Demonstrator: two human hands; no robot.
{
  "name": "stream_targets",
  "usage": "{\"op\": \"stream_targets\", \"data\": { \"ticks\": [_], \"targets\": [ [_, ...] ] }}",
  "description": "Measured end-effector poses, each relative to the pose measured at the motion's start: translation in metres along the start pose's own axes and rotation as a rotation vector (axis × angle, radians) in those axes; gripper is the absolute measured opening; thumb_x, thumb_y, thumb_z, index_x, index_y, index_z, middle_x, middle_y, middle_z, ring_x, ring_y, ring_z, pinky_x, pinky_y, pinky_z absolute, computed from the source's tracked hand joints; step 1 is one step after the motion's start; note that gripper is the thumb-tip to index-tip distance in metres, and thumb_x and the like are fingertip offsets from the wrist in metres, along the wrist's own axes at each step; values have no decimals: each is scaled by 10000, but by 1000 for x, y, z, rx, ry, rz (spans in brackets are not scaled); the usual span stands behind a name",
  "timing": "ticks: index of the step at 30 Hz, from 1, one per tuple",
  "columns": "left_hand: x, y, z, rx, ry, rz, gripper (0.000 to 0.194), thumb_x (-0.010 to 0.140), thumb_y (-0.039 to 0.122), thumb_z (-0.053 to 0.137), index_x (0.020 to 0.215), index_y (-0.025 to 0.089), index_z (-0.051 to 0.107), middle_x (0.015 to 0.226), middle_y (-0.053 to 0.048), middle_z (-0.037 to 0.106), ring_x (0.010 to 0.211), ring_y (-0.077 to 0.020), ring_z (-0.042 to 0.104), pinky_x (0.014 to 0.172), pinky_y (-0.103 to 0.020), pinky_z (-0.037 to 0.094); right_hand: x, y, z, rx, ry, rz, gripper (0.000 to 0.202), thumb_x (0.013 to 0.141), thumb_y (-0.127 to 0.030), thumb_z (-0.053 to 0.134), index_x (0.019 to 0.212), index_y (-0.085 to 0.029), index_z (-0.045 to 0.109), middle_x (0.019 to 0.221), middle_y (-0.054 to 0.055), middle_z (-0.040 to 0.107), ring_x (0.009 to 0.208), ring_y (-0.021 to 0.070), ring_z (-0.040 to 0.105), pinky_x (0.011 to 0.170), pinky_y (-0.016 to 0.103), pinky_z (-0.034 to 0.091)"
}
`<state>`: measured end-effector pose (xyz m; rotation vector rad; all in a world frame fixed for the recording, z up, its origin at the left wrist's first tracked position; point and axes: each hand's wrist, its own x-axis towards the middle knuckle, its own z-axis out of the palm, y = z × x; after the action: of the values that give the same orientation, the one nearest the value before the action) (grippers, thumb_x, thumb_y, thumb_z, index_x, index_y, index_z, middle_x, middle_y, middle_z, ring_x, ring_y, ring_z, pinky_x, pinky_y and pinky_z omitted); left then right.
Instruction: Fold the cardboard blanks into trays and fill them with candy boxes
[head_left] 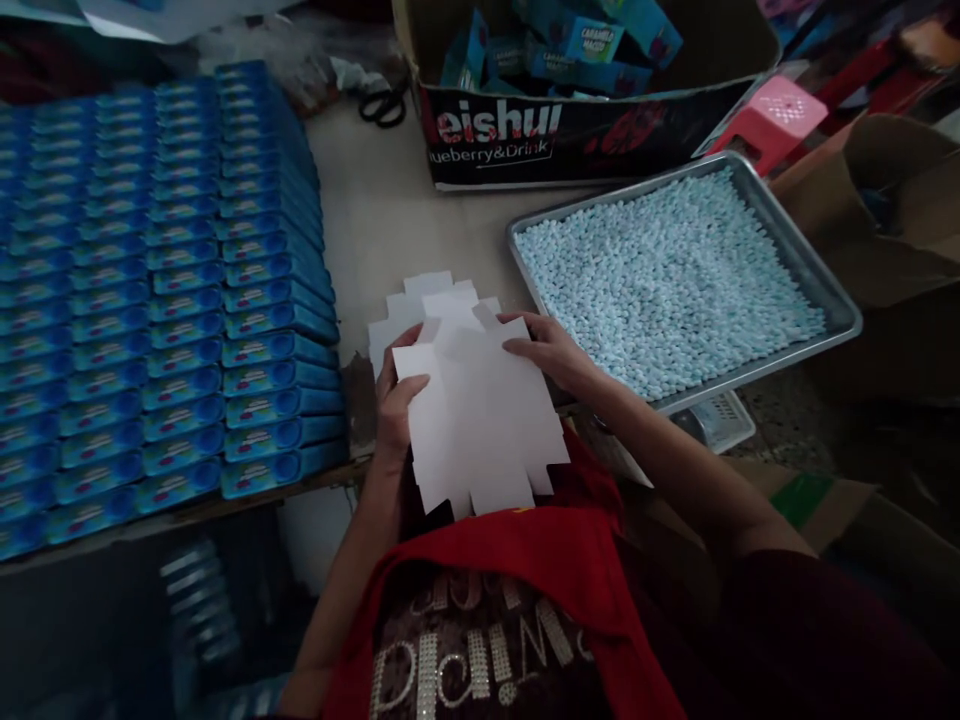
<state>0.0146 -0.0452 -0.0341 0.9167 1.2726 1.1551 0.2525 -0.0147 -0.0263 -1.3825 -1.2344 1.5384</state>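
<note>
A flat, unfolded carton blank (487, 410), plain white on its upper face, lies between my two hands above the table's near edge. My left hand (397, 390) grips its left side, thumb on top and fingers underneath. At its upper right, my right hand (551, 350) pinches the edge between thumb and fingers. More white carton blanks (427, 288) rest on the table just behind; how many is hidden. To the right of my right hand, a metal tray (844, 315) holds a layer of small pale-blue pellets (667, 280).
Stacked blue boxes (259, 350) fill the table's left side in rows. Behind stands a black printed carton (517, 150) holding blue packets (592, 42). Black-handled scissors (382, 105) lie left of it. A pink plastic stool (780, 110) and brown cardboard boxes (892, 260) are at right.
</note>
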Motion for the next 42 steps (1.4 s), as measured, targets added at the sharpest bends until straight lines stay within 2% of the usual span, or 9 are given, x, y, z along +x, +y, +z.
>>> {"op": "stream_targets", "data": {
  "ticks": [3, 7, 14, 18, 21, 25, 32, 39, 42],
  "targets": [
    [-6, -2, -5, 9, 3, -14, 679, 721, 341, 683, 1393, 242, 667, 1297, -59, 758, 1129, -321, 721, 845, -387, 613, -3, -3, 8, -357, 34, -92, 377, 932, -364, 587, 1245, -220, 738, 937, 36, 752, 818, 209, 684, 774, 334, 529],
    [10, -8, -3, 93, -117, -9, 532, 716, 320, 636, 1235, 222, 703, 1304, -60, 740, 1144, -317, 704, 897, -408, 599, 6, -16, 22, -876, 65, -164, 358, 1052, -295, 498, 1264, -185, 764, 1121, 123, 797, 1040, 272, 724, 950, 381, 509],
    [58, -19, 19, 64, 25, 120, 421, 707, 331, 747, 1093, 217, 624, 1049, -54, 689, 979, -224, 678, 914, -341, 546, 44, -41, 33, -1202, -19, -91, 342, 962, -133, 510, 1146, -127, 798, 1277, 194, 739, 1132, 304, 708, 949, 361, 507],
    [43, -24, 27, 46, 99, 292, 548, 842, 397, 807, 1289, 286, 510, 1015, -14, 677, 957, -190, 663, 932, -322, 530, 37, -22, 37, -1119, 21, -163, 339, 921, -115, 516, 1186, -143, 726, 1255, 156, 730, 1142, 279, 677, 979, 367, 500],
    [34, -26, 29, 51, 120, 296, 305, 957, 512, 695, 1096, 262, 592, 993, -21, 685, 950, -185, 661, 922, -312, 532, 26, -8, 41, -911, 163, -182, 408, 888, -166, 550, 1293, -154, 589, 1078, 90, 721, 955, 243, 662, 887, 373, 502],
    [36, -24, 33, 95, 199, 291, 329, 1037, 511, 568, 867, 231, 597, 934, -21, 701, 981, -181, 678, 984, -321, 514, 15, -5, 43, -789, 251, -230, 547, 847, -136, 532, 1388, -188, 473, 988, 39, 680, 821, 211, 621, 802, 368, 473],
    [40, -4, 29, 304, 157, 190, 94, 868, 257, 724, 934, 220, 670, 929, -3, 686, 896, -169, 628, 919, -303, 516, 19, -14, 16, -616, 88, -243, 478, 799, -173, 657, 1275, -204, 621, 925, -2, 677, 737, 151, 601, 728, 312, 468],
    [43, 6, 21, 592, 53, 85, 278, 818, 125, 676, 1061, 202, 787, 1175, -77, 750, 1044, -232, 682, 1007, -381, 545, 39, -11, -1, -433, -32, -114, 541, 689, -203, 757, 1217, -206, 641, 920, -21, 623, 719, 128, 569, 677, 277, 461],
    [44, 14, 22, 699, -52, 107, 296, 871, 112, 626, 1108, 200, 780, 1198, -79, 798, 1145, -260, 711, 1078, -416, 534, 43, -24, 6, -561, -65, -108, 551, 717, -184, 744, 1262, -183, 663, 917, -3, 655, 740, 141, 590, 684, 275, 456]
  ]
}}
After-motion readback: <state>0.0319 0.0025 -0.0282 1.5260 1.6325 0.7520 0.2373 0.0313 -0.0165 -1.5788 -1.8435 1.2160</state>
